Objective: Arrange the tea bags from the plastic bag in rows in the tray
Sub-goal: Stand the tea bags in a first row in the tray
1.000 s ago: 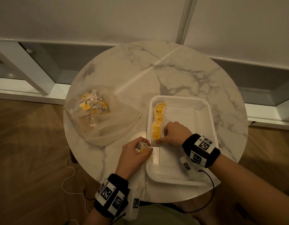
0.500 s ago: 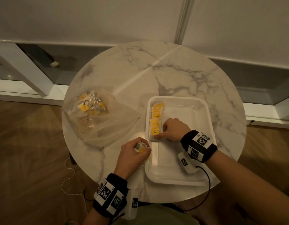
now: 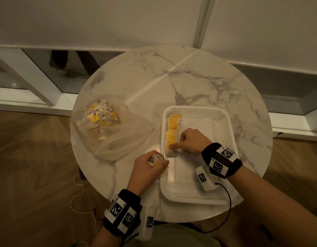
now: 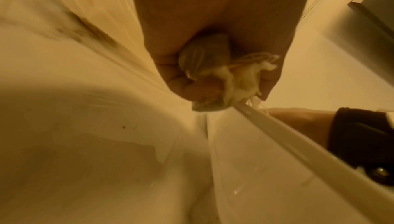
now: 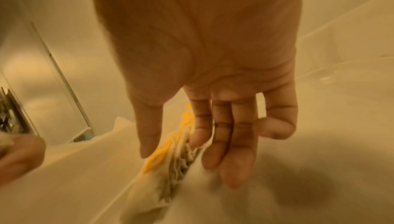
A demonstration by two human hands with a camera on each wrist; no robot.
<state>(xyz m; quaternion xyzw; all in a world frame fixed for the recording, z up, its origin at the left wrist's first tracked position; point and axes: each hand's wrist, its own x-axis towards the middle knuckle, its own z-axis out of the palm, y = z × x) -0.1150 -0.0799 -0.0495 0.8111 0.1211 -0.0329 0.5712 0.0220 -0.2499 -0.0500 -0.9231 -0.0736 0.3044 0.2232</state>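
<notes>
We are sitting at a round marble worktop (image 3: 198, 82), and our left hand (image 3: 147, 171) is curling its grip round a small bunch of tea bags (image 3: 156, 160) just outside the tray's (image 3: 225, 122) nine o'clock rim. Our right hand (image 3: 191, 141) is reaching inside the tray, its fingers (image 5: 234, 143) lying fairly straight and pressing against the near end of a row of tea bags (image 3: 172, 132) that is running along the tray's nine o'clock wall; whether the thumb is pinching the last bag we cannot tell. The plastic bag (image 3: 111, 129) is lying at nine o'clock on the worktop, apart from the tray, with more yellow-tagged tea bags showing through it.
</notes>
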